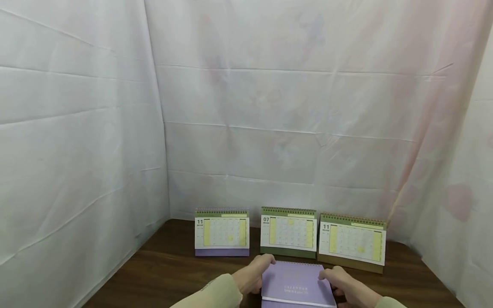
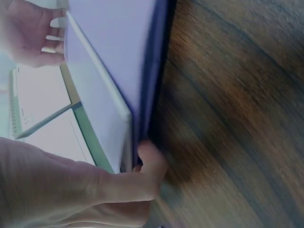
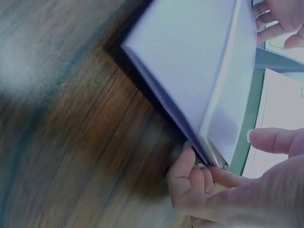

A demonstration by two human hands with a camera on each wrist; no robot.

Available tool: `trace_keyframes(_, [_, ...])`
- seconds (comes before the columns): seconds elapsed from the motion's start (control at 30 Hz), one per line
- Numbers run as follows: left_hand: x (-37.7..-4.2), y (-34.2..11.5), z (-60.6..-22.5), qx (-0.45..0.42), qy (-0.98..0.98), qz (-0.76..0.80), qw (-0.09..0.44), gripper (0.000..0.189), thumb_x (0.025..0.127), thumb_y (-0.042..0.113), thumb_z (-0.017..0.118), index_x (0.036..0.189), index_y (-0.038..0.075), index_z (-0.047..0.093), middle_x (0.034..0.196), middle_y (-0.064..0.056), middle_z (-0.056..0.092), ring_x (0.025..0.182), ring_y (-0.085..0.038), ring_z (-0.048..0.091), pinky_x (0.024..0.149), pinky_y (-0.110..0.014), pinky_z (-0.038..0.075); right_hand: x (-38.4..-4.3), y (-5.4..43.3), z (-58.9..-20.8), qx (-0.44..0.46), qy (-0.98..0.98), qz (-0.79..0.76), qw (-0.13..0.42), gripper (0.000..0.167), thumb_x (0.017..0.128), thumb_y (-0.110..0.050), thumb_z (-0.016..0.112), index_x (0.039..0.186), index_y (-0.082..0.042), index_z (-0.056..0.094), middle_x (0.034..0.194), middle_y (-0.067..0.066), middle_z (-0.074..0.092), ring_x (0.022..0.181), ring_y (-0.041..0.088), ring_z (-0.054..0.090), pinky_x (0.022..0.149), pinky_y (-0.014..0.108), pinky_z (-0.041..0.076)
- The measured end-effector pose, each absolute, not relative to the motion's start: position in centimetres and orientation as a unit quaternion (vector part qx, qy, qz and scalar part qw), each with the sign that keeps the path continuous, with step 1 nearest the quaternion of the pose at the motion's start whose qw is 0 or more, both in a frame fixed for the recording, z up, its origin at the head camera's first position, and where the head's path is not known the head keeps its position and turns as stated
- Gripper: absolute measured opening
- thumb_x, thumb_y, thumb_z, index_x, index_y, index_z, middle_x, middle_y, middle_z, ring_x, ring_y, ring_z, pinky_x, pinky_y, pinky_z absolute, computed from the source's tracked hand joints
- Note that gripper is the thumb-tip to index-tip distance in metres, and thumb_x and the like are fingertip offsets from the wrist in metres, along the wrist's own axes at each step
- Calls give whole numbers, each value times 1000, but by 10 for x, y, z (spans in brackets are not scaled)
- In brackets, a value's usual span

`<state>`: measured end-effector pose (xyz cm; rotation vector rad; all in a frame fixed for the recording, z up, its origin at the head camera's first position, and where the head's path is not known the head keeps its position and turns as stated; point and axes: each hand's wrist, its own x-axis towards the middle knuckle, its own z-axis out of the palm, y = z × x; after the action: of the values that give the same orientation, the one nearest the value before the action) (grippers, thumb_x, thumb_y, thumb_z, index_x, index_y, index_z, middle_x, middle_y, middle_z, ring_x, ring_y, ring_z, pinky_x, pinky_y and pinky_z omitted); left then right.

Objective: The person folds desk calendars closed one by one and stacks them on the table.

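Note:
A purple spiral-bound desk calendar [image 1: 294,280] with "CALENDAR" lettered on its cover is at the front of the table, between both hands. My left hand [image 1: 255,273] grips its left side near the spiral edge. On the opposite side my right hand [image 1: 345,285] holds it, thumb near the cover's edge and fingers curled at the side. Both wrist views show the calendar's pale page block and the purple stand panel [image 2: 114,42] spread apart, with fingertips [image 3: 183,166] at its edge.
Three standing desk calendars line the back of the dark wooden table [image 1: 161,265]: one with a purple base [image 1: 222,233], one with a green base [image 1: 289,233], and one with a brown base [image 1: 351,241]. White fabric [image 1: 246,107] hangs behind and at the sides.

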<state>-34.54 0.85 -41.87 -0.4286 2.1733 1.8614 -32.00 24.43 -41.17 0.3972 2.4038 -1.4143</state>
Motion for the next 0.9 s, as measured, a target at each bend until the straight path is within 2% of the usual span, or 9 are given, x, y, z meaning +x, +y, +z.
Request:
trace_keyframes(0.1, [-347,6,-417,-150,741,647,100,75,77,21,61,140,-8,32,141,-41,22,127,-61,27,99,-81,17,-322,238,-409,137,849,-489,148,20,80,-21,58,83,-5,46,76,6,36,74,22,41,65,35,40])
trace_keyframes(0.17, [-349,2,-416,-149,741,650,80,75,75,20,62,139,-9,34,141,-41,20,125,-58,28,98,-81,19,-325,232,-408,133,851,-488,140,20,80,-18,58,83,-4,45,72,5,38,70,21,45,63,33,38])
trace_keyframes(0.23, [-349,-4,-413,-152,740,652,64,76,74,19,62,138,-9,34,142,-40,18,124,-56,29,98,-80,20,-329,225,-407,131,851,-490,136,27,81,-16,58,95,5,48,75,12,46,72,25,53,64,34,39])
trace_keyframes(0.33, [-349,-15,-413,-156,746,646,52,75,73,19,61,138,-8,36,141,-39,22,120,-53,33,97,-77,25,-334,214,-407,130,854,-487,129,49,83,-14,58,117,16,39,94,26,54,83,33,61,69,40,48])
trace_keyframes(0.4, [-349,-23,-414,-159,751,639,47,74,72,19,62,137,-8,37,140,-39,25,118,-52,36,96,-77,27,-336,207,-408,128,854,-488,124,53,83,-13,59,122,18,37,100,30,53,86,35,62,72,44,51])
trace_keyframes(0.53, [-348,-43,-418,-159,766,621,38,68,73,17,61,133,-8,40,136,-39,30,118,-54,39,94,-78,28,-334,188,-408,107,850,-501,121,48,83,-11,58,117,17,41,97,31,56,85,34,64,70,47,55])
trace_keyframes(0.67, [-344,-64,-417,-153,781,605,22,66,71,12,60,129,-14,41,132,-41,33,116,-52,38,98,-72,30,-331,167,-406,88,845,-512,124,40,84,-11,57,112,15,45,91,27,57,80,31,64,66,46,56])
trace_keyframes(0.8, [-341,-84,-415,-149,794,589,10,67,68,10,59,127,-18,41,125,-40,35,110,-48,39,99,-64,32,-328,148,-407,80,848,-510,122,28,83,-11,58,101,9,51,82,20,57,63,20,60,58,36,56])
trace_keyframes(0.9, [-341,-99,-415,-157,802,577,8,66,68,10,59,125,-17,42,120,-38,36,105,-46,40,97,-61,34,-326,136,-409,70,850,-509,120,17,82,-11,57,90,3,53,75,14,58,51,12,53,49,26,51])
